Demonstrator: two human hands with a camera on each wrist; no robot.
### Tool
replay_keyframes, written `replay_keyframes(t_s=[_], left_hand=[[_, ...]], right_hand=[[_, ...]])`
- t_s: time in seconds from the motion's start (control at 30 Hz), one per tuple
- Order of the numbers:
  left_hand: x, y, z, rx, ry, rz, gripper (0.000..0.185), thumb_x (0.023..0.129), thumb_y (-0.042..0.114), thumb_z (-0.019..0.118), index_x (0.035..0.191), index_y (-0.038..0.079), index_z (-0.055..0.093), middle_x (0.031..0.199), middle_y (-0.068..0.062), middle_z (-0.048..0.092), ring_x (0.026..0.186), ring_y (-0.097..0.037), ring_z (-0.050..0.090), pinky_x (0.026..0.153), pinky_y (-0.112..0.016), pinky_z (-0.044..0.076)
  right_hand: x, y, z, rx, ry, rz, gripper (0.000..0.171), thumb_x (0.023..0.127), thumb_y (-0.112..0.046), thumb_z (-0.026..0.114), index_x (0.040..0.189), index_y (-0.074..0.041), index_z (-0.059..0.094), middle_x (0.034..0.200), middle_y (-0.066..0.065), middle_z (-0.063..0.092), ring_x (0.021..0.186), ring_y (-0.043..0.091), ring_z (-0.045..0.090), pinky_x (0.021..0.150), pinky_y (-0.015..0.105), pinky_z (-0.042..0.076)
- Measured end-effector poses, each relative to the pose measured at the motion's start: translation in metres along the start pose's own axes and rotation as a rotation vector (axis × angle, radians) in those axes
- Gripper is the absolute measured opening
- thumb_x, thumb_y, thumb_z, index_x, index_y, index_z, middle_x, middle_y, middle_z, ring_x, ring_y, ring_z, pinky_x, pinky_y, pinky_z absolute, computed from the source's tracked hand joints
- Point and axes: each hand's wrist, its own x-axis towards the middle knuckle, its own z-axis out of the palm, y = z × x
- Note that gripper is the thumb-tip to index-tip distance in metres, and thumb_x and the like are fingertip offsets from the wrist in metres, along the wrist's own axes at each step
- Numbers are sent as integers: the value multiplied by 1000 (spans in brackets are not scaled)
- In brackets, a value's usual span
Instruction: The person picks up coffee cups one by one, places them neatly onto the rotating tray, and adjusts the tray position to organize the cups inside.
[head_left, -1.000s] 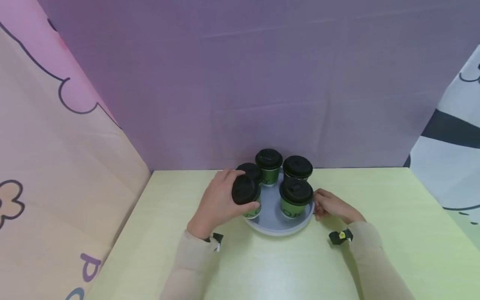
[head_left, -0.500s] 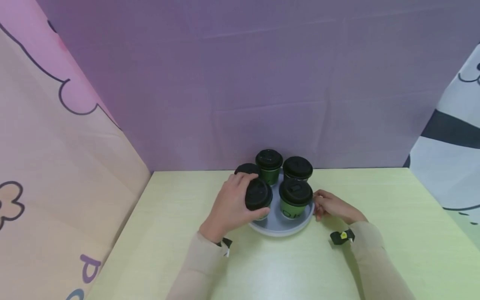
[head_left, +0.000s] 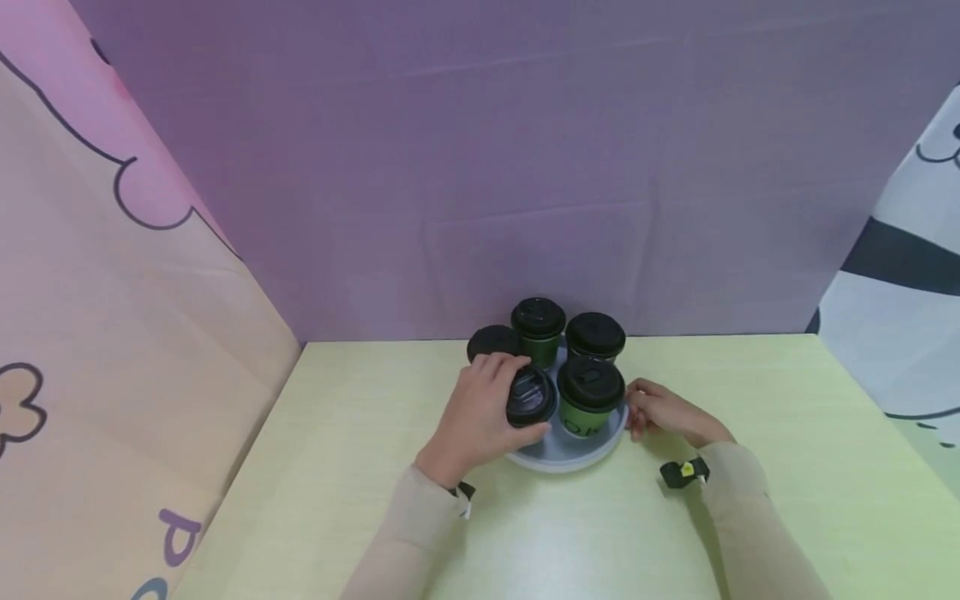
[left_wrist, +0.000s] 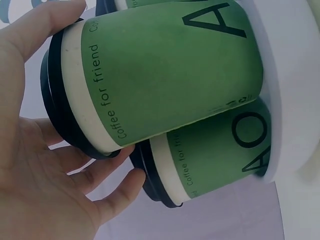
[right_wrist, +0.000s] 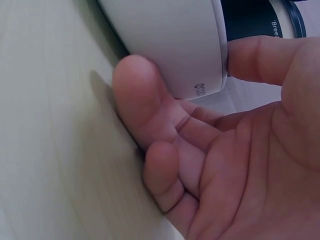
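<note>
My left hand [head_left: 480,408] grips a green paper coffee cup [left_wrist: 165,75] around its black lid, thumb on the near side and fingers on the far side. The cup stands upright at the front left of a round pale grey tray [head_left: 566,458]. Right beside it in the left wrist view is another coffee cup [left_wrist: 215,150] with the same lettering. On the tray's right edge, my right hand [head_left: 667,412] holds the rim; in the right wrist view the thumb [right_wrist: 255,59] lies at the upper edge and curled fingers sit against the side wall near the table.
More lidded cups share the tray: one front-right cup [head_left: 588,400], one back-left cup [head_left: 492,339], one back cup [head_left: 538,329] and one back-right cup [head_left: 596,333]. A purple cloth wall [head_left: 480,183] rises behind the pale table [head_left: 352,433].
My left hand has moved right with its cup, bringing it further onto the tray and close to the front-right cup. The back-left lid shows more now. My right hand stays at the rim.
</note>
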Motion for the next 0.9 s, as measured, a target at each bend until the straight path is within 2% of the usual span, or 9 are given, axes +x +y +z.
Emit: replay_keyframes(t_s=[0.27, 0.63, 0.9], left_hand=[[1, -1, 6, 38, -3, -5, 88, 78, 65, 77, 146, 16, 52, 138, -3, 58, 125, -23, 51, 105, -44, 45], [1, 2, 11, 111, 12, 26, 87, 78, 69, 75, 144, 15, 54, 136, -3, 60, 117, -23, 50, 102, -47, 43], [0, 4, 12, 162, -3, 30, 87, 81, 71, 71, 145, 15, 54, 139, -3, 60, 119, -23, 50, 102, -47, 42]], right_hand=[[2, 1, 0, 4, 4, 5, 26, 106, -15, 36, 120, 4, 49, 86, 7, 62, 72, 18, 66, 66, 29, 53], [5, 5, -1, 10, 13, 10, 25, 105, -13, 37, 118, 4, 49, 83, 7, 61, 71, 19, 66, 65, 29, 54], [5, 4, 0, 18, 18, 14, 26, 104, -13, 37, 119, 4, 49, 83, 7, 62, 71, 18, 66, 65, 29, 54]])
